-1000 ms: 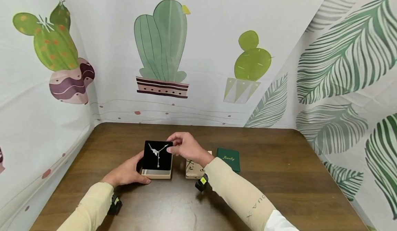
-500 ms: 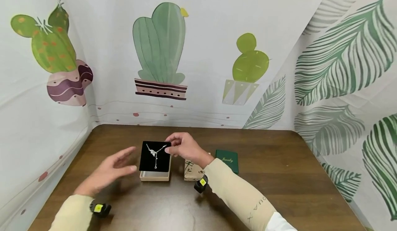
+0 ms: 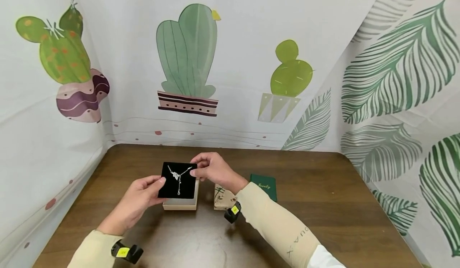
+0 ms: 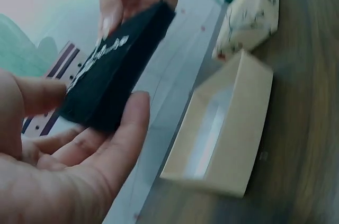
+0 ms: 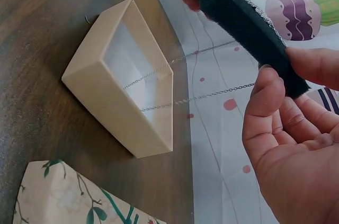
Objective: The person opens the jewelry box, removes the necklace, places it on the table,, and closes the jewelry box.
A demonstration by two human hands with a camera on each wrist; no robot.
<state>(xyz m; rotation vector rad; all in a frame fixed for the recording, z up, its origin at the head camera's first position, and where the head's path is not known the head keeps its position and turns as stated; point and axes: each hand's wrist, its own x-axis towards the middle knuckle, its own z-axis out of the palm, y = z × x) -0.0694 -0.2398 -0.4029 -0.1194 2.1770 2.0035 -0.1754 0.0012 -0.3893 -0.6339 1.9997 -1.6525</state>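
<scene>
A black velvet necklace pad (image 3: 170,190) with a silver pendant necklace (image 3: 177,176) on its face is held tilted over an open cream box (image 3: 179,207). My left hand (image 3: 138,196) pinches the pad's left edge, thumb on the face and fingers beneath. At the upper right corner my right hand (image 3: 217,170) pinches it too. The left wrist view shows the pad (image 4: 106,83) clear above the box (image 4: 241,134), whose inside is pale. Two strands of thin chain (image 5: 209,95) run from behind the pad down into the box (image 5: 100,97) in the right wrist view.
Just right of the box lies a floral-patterned box lid (image 3: 223,199), partly hidden by my right forearm. Beyond it is a dark green square (image 3: 264,186) lettered "Jewelry". A printed cactus cloth (image 3: 237,60) hangs behind the wooden table (image 3: 323,204).
My left hand let go of the box, swung left, then came back to grip the pad's left edge. The pad has shifted slightly left, the right hand keeping its hold.
</scene>
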